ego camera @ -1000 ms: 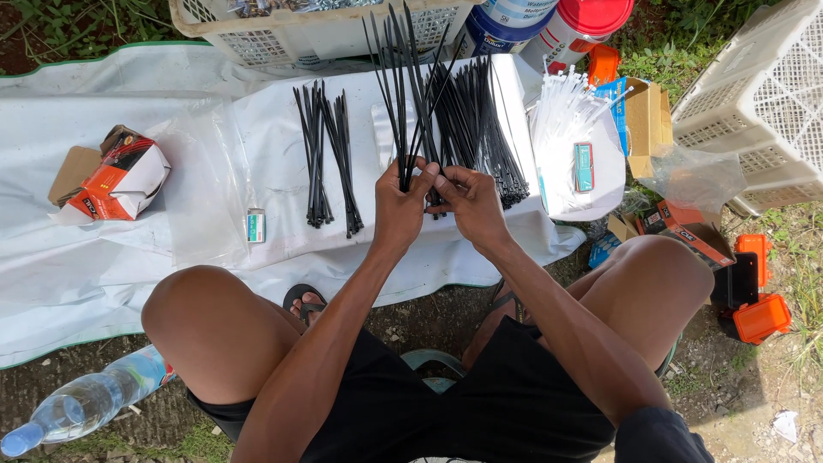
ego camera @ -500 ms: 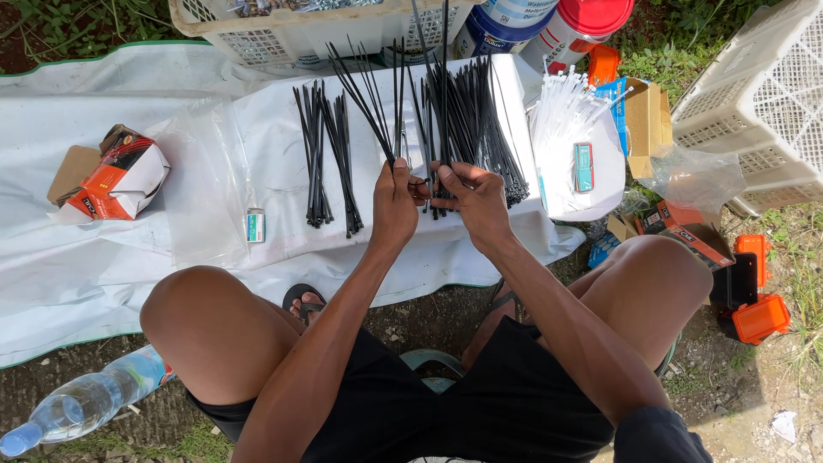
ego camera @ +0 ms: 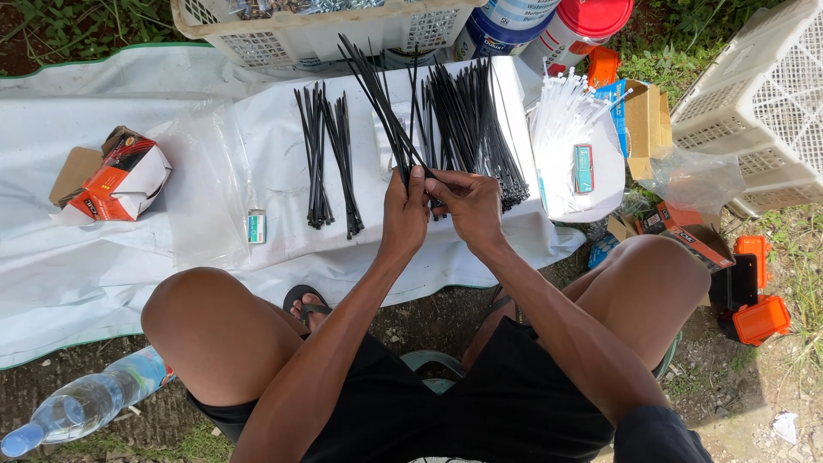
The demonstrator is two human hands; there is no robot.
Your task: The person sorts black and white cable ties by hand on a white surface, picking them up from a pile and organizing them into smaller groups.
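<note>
Gripping a small bunch of long black plastic cable ties [ego camera: 377,86] at their lower ends, the left hand [ego camera: 405,214] is clenched around them just above the white plastic-covered surface [ego camera: 214,171], while the right hand [ego camera: 467,201] pinches the same gathered ends from the other side, fingertips meeting the left thumb. Compared with a second ago the fan has swung: the ties stood nearly upright then, spread a little half a second ago, and now lean up and to the left, their tips crossing in front of the pale perforated plastic crate [ego camera: 317,34] at the far edge. The hands themselves have barely shifted, so the change reads as a twist or regrip of the bunch rather than a move to a new place; judging by this, the ties are being squared up or counted in the hand, not yet laid down. Behind the hands lies a large loose heap of black cable ties [ego camera: 480,120], and to the left two neat black bundles [ego camera: 330,163] rest flat on the surface, well apart from the hands. A clear bag of white cable ties [ego camera: 570,137] sits to the right, a small green-and-white label card [ego camera: 256,226] lies near the bundles, and an orange-and-white cardboard box [ego camera: 120,180] stands open at the far left. A clear plastic water bottle [ego camera: 81,407] lies on the ground beside the left knee.
</note>
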